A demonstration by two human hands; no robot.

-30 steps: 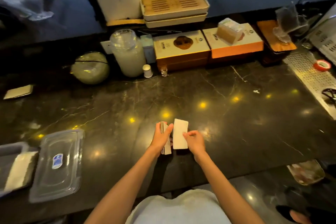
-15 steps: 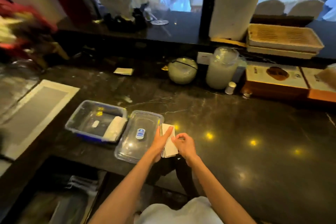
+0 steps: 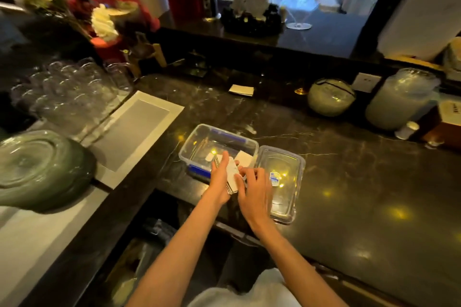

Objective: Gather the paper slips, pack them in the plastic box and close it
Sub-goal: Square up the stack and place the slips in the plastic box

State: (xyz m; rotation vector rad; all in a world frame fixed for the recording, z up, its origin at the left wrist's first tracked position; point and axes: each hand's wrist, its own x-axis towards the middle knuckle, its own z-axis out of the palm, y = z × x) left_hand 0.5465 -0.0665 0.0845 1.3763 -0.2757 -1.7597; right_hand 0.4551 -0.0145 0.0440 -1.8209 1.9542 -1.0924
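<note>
A clear plastic box (image 3: 199, 136) with blue clips stands open on the dark marble counter. Its clear lid (image 3: 287, 197) lies flat just to the right of it. A small pile of white paper slips (image 3: 244, 157) rests inside the box at its right end. My left hand (image 3: 219, 179) grips a stack of white paper slips (image 3: 232, 174) on edge over the box's near right corner. My right hand (image 3: 254, 192) touches the same stack from the right, with its fingers pinching the near end.
A loose white slip (image 3: 241, 90) lies far back on the counter. A round glass jar (image 3: 330, 97) and a tall frosted jar (image 3: 401, 99) stand at the back right. A white-framed mat (image 3: 134, 129), glasses (image 3: 67, 92) and a green glass dish (image 3: 37, 169) fill the left.
Both hands carried the stack of slips leftwards from the open counter, past the lid, to above the box. The camera swung left with them.
</note>
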